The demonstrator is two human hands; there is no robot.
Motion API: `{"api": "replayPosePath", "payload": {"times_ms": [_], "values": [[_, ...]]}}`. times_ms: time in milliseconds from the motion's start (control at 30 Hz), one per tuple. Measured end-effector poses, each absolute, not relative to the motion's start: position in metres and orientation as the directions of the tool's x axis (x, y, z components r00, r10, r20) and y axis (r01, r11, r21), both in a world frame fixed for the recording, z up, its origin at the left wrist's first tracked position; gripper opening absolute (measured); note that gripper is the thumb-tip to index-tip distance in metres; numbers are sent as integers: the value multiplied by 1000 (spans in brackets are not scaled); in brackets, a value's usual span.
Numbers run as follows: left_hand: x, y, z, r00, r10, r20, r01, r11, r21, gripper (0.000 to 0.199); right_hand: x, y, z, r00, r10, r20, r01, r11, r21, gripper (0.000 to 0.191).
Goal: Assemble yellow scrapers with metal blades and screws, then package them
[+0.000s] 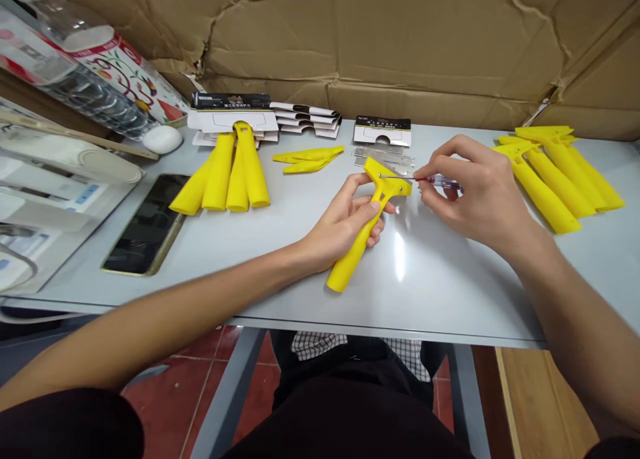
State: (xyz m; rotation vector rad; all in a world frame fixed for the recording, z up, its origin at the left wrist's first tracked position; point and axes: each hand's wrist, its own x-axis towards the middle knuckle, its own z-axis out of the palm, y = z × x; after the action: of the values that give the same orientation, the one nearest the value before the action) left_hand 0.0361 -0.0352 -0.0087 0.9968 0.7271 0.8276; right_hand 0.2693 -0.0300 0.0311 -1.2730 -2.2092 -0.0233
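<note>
My left hand (345, 222) is closed round the neck of a yellow scraper (357, 252), whose wide head points up and away from me. Two small screws show in that head. Between the fingers of my right hand (475, 189) is a screwdriver (447, 183) with a clear purplish handle. Its thin shaft reaches left, and the tip is at the left screw of the scraper head. Just beyond the head lie several thin clear strips or blades (383, 157). Behind them is a black and white card package (383, 131).
More yellow scrapers (560, 172) lie at the right, and yellow handles (235, 172) at the left under card packaging (233, 115). Flat yellow pieces (307, 157) rest between. A phone (145, 225), bottles (95, 79) and a white rounded object (163, 139) are at left. Cardboard (390, 39) stands behind.
</note>
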Motion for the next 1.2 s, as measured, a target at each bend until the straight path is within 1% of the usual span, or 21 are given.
{"api": "replayPosePath", "payload": {"times_ms": [133, 300, 333, 400, 500, 633, 733, 833, 900, 967, 1067, 1133, 1200], "values": [[37, -38, -6, 471, 868, -158, -212, 285, 935, 26, 267, -36, 33, -381, 769, 513, 838, 522, -161, 16], [39, -40, -4, 453, 873, -179, -154, 275, 949, 26, 256, -48, 42, -419, 725, 547, 890, 448, 87, 26], [39, -40, -4, 451, 874, -179, -145, 270, 952, 26, 254, -50, 43, -422, 716, 556, 893, 435, 117, 27], [39, -40, -3, 453, 874, -174, -133, 260, 957, 26, 249, -52, 45, -404, 710, 576, 904, 404, 136, 30], [38, -40, -3, 456, 873, -174, -133, 260, 956, 27, 247, -52, 46, -388, 721, 574, 906, 413, 92, 30], [38, -40, -4, 460, 871, -173, -166, 276, 947, 30, 258, -48, 48, -426, 763, 487, 862, 506, -38, 28], [37, -39, -5, 462, 869, -175, -183, 287, 940, 31, 268, -45, 49, -450, 740, 499, 812, 572, -117, 24], [37, -38, -6, 468, 867, -171, -188, 287, 939, 33, 270, -43, 49, -459, 703, 543, 754, 632, -179, 18], [37, -38, -5, 476, 863, -167, -186, 285, 940, 32, 268, -43, 49, -417, 733, 538, 755, 609, -244, 16], [37, -38, -5, 478, 861, -170, -187, 289, 939, 30, 266, -43, 49, -359, 796, 487, 788, 538, -299, 16], [38, -38, -5, 469, 865, -180, -200, 303, 932, 28, 266, -42, 48, -323, 855, 405, 830, 462, -312, 22], [38, -38, -6, 468, 865, -179, -205, 303, 931, 27, 269, -40, 47, -343, 844, 412, 826, 480, -295, 24], [38, -38, -7, 470, 865, -175, -207, 300, 931, 26, 270, -38, 46, -383, 803, 457, 795, 539, -279, 21]]}}
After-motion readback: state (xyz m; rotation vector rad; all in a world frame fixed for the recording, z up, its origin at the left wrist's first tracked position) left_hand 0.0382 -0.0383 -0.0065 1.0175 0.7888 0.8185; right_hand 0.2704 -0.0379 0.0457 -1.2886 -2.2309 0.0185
